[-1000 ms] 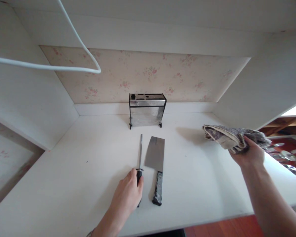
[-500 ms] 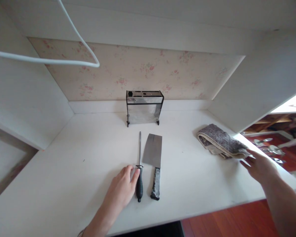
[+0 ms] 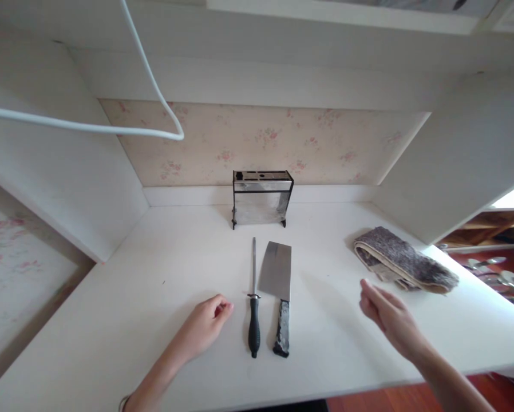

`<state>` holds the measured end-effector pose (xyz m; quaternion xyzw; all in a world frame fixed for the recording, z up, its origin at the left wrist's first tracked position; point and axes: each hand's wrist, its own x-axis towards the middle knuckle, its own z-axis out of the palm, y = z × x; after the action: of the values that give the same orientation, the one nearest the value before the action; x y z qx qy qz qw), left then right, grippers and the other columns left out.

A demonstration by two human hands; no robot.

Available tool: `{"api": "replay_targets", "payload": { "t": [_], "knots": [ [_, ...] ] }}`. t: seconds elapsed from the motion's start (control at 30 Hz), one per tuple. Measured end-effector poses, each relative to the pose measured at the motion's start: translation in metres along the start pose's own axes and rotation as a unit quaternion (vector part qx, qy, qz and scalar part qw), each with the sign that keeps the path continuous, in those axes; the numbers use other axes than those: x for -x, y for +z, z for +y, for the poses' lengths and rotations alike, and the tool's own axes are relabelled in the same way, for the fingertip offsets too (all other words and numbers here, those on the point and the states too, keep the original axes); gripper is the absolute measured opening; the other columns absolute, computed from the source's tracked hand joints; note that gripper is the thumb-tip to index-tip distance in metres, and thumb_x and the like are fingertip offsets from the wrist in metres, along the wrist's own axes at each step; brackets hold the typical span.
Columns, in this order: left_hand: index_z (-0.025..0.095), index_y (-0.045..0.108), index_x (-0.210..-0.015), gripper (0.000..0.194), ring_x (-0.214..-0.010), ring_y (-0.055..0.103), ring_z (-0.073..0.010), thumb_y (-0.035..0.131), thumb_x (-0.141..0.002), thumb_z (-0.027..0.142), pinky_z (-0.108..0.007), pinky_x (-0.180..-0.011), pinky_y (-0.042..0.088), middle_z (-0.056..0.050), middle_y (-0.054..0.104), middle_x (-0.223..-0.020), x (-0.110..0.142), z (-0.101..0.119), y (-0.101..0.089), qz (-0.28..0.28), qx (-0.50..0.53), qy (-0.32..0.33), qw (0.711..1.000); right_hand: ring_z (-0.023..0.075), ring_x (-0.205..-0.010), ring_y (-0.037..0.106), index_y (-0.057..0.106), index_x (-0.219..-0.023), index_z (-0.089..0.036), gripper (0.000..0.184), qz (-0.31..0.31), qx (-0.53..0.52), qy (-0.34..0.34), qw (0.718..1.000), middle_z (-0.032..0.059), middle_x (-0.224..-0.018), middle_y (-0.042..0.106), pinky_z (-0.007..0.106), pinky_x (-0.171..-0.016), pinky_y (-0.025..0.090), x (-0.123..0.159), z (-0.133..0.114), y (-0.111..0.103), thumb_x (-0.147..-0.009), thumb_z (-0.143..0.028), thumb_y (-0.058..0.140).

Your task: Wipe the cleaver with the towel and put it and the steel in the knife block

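A honing steel (image 3: 254,326) with a black handle lies on the white counter (image 3: 123,320), its rod pointing to the wall. Just right of it is a cleaver (image 3: 278,272), its blade toward the wall and its worn dark handle toward me. Left of the steel rests my left hand (image 3: 203,323), its fingers curled closed around nothing and apart from the handle. My right hand (image 3: 388,312), also closed and with nothing visible in it, is over the counter between the cleaver and a folded grey-brown towel (image 3: 403,257). It does not touch the towel.
A metal knife block (image 3: 261,200) with black edges stands against the back wall. A white cable (image 3: 111,130) hangs at the upper left. White panels (image 3: 463,143) flank the counter, and a cabinet overhangs it. Pot lids (image 3: 512,279) show at the far right.
My left hand has moved off the honing steel's handle and curled closed. My right hand has left the towel, moved left and closed. The view has shifted slightly.
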<state>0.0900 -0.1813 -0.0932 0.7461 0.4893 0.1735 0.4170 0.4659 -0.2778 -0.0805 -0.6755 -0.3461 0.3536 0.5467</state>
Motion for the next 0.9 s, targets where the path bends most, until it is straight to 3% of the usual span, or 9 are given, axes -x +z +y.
{"api": "replay_targets", "payload": {
  "t": [0.07,0.13,0.27,0.43,0.9],
  "knots": [
    [0.019,0.060,-0.080,0.039,-0.069,0.055,-0.0162,0.037,-0.090,0.049,-0.025,-0.064,0.037,-0.001,0.061,-0.073,-0.005,0.000,-0.004,-0.031,-0.010,0.001,0.999,0.0071,-0.038,0.031,0.055,-0.065,-0.018,0.044,-0.134,0.051,0.000,0.990,-0.0052,-0.039,0.040,0.021,-0.041,0.028,0.007,0.002,0.041,-0.085,-0.057,0.052],
    [0.018,0.058,-0.076,0.039,-0.066,0.051,-0.0155,0.039,-0.089,0.050,-0.025,-0.060,0.034,0.000,0.058,-0.070,-0.012,-0.002,-0.008,-0.074,-0.032,-0.004,0.997,0.0081,-0.041,0.034,0.057,-0.076,-0.018,0.046,-0.204,0.056,-0.011,0.977,-0.0045,-0.046,0.046,0.022,-0.043,0.028,0.008,0.006,0.078,-0.088,-0.060,0.042],
    [0.018,0.056,-0.076,0.040,-0.063,0.045,-0.0146,0.039,-0.087,0.053,-0.026,-0.059,0.032,0.002,0.051,-0.066,-0.025,-0.009,-0.015,-0.116,-0.019,-0.031,0.993,0.0106,-0.049,0.041,0.057,-0.083,-0.018,0.045,-0.166,0.092,-0.069,0.979,-0.0045,-0.052,0.046,0.023,-0.051,0.033,0.003,0.017,0.121,-0.090,-0.058,0.037],
    [0.019,0.050,-0.073,0.039,-0.064,0.043,-0.0142,0.038,-0.088,0.053,-0.026,-0.061,0.031,0.003,0.048,-0.067,-0.023,-0.015,-0.011,-0.091,0.017,-0.010,0.996,0.0114,-0.052,0.044,0.052,-0.064,-0.018,0.045,-0.148,0.202,-0.120,0.961,-0.0034,-0.051,0.045,0.024,-0.054,0.033,0.006,0.024,0.125,-0.091,-0.052,0.040],
    [0.018,0.053,-0.076,0.037,-0.067,0.044,-0.0147,0.040,-0.088,0.050,-0.026,-0.063,0.033,0.001,0.050,-0.070,-0.020,-0.015,-0.008,-0.089,0.018,0.018,0.996,0.0119,-0.052,0.043,0.059,-0.070,-0.017,0.047,-0.148,0.214,-0.120,0.958,-0.0025,-0.052,0.045,0.024,-0.054,0.033,0.008,0.023,0.122,-0.091,-0.054,0.039]
  ]
}}
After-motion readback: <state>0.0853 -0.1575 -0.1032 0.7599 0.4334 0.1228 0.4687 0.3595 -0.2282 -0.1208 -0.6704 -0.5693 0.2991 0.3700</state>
